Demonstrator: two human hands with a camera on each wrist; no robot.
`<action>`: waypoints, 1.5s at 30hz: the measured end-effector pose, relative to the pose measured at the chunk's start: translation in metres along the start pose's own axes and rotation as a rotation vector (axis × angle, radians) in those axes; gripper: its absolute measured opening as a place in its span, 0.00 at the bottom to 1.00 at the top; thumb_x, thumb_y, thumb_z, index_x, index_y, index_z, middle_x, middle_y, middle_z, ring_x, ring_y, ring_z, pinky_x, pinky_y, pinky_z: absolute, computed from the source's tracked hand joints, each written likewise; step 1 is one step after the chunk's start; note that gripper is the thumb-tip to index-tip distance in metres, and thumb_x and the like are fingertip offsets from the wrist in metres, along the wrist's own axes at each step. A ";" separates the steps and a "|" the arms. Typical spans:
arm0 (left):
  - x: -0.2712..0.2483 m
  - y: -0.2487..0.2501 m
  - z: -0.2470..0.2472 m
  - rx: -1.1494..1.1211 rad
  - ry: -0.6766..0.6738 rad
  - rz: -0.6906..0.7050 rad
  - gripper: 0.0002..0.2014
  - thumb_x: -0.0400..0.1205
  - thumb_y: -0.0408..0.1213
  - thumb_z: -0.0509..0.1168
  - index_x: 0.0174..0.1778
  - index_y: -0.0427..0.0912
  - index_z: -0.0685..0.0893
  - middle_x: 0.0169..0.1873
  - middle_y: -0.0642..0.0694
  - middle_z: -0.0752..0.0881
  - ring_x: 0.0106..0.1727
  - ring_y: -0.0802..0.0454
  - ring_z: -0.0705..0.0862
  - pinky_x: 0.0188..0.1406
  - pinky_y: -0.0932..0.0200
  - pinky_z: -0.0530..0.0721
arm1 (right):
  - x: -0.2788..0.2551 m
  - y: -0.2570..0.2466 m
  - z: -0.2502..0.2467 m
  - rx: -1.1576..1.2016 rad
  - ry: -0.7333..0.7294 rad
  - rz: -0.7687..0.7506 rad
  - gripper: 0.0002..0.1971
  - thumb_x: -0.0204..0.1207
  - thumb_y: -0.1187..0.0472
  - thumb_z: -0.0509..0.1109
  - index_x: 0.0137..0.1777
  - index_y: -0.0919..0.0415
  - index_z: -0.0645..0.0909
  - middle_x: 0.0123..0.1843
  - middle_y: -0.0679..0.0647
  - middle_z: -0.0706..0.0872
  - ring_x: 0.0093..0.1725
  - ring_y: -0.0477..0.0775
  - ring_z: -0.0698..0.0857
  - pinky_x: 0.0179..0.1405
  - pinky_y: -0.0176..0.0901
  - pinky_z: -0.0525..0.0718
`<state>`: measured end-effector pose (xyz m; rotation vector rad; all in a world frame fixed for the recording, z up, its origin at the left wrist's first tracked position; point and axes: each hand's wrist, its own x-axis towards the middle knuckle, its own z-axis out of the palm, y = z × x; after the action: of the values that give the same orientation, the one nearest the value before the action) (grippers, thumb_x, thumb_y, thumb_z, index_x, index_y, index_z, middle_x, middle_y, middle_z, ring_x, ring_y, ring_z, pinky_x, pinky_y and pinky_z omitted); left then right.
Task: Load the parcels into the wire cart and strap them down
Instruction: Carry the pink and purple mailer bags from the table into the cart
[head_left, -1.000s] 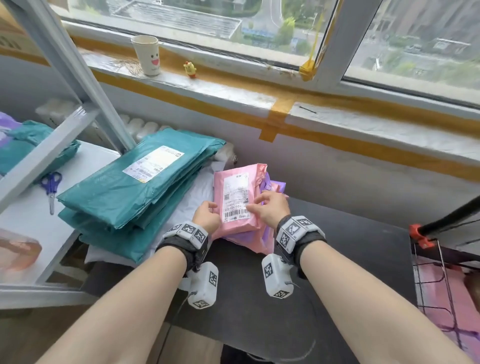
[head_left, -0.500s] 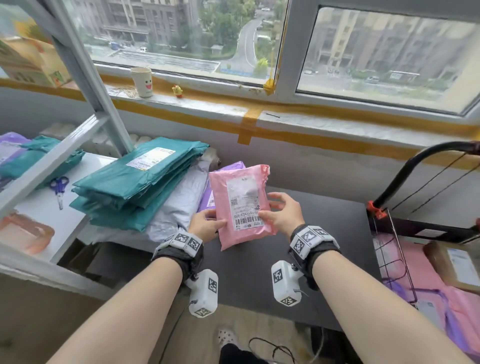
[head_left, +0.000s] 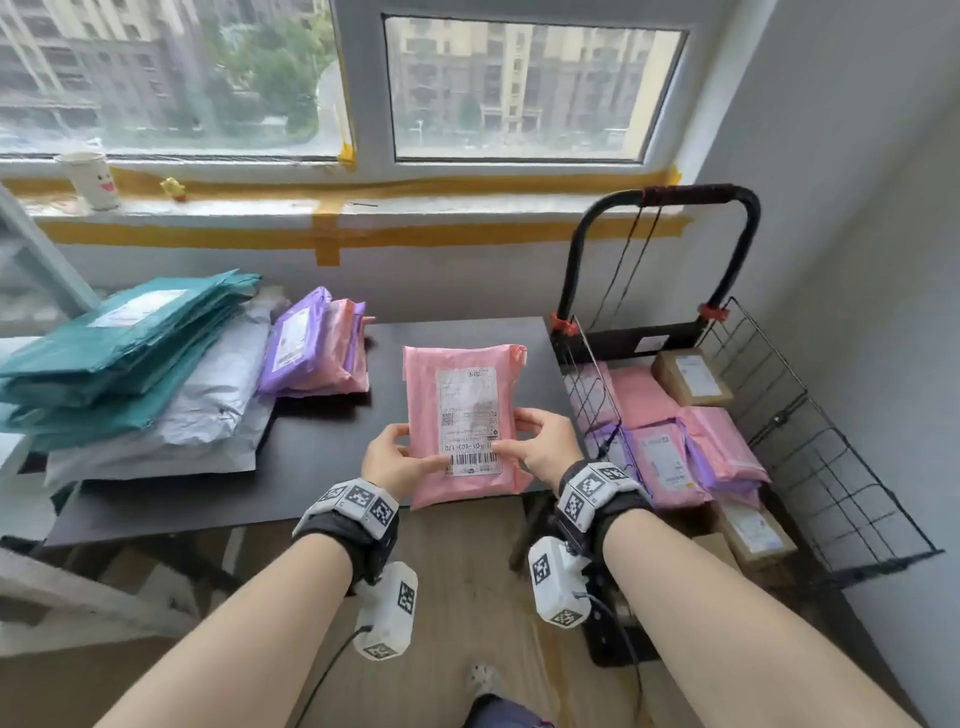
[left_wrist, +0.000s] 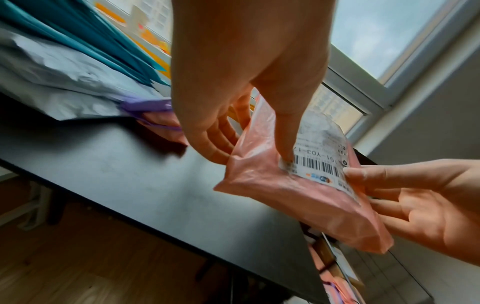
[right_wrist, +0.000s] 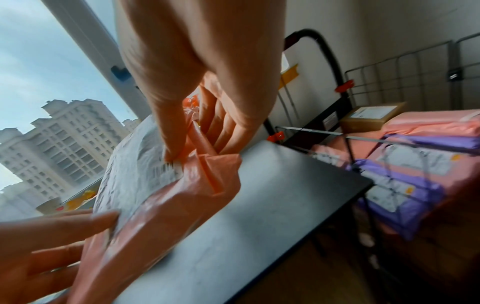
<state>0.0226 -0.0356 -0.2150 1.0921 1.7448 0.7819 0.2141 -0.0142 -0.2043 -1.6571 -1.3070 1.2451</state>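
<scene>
A pink parcel (head_left: 457, 421) is held up over the near edge of the dark surface (head_left: 311, 467), pinched at its lower sides by the left hand (head_left: 397, 457) and right hand (head_left: 540, 447), thumbs on the label. The wire cart (head_left: 769, 415), already stacked with parcels, is parked just right.

open top of the wire cart (head_left: 810, 415), raised side panel (head_left: 592, 384) beside the table (head_left: 322, 452)
</scene>
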 end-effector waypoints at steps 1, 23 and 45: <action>-0.003 0.006 0.015 0.021 -0.026 0.010 0.34 0.67 0.36 0.80 0.67 0.37 0.75 0.45 0.41 0.84 0.43 0.47 0.84 0.45 0.55 0.84 | -0.005 0.007 -0.015 -0.011 0.020 0.001 0.34 0.60 0.70 0.83 0.69 0.71 0.77 0.62 0.62 0.86 0.61 0.55 0.84 0.66 0.53 0.81; 0.019 0.154 0.417 0.220 -0.170 -0.058 0.26 0.69 0.40 0.78 0.62 0.41 0.81 0.54 0.45 0.87 0.48 0.49 0.88 0.52 0.51 0.88 | 0.085 0.151 -0.394 -0.205 -0.010 0.044 0.42 0.62 0.68 0.82 0.76 0.62 0.67 0.71 0.54 0.79 0.70 0.52 0.78 0.61 0.37 0.75; 0.263 0.102 0.515 0.123 -0.149 -0.265 0.32 0.74 0.24 0.69 0.74 0.40 0.70 0.61 0.43 0.80 0.53 0.51 0.80 0.41 0.66 0.82 | 0.360 0.251 -0.355 -0.229 -0.112 0.315 0.45 0.62 0.74 0.80 0.78 0.56 0.64 0.68 0.53 0.80 0.61 0.49 0.81 0.54 0.38 0.81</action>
<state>0.4785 0.2697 -0.4235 0.9478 1.7818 0.4239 0.6442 0.2824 -0.4185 -2.0426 -1.3318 1.4292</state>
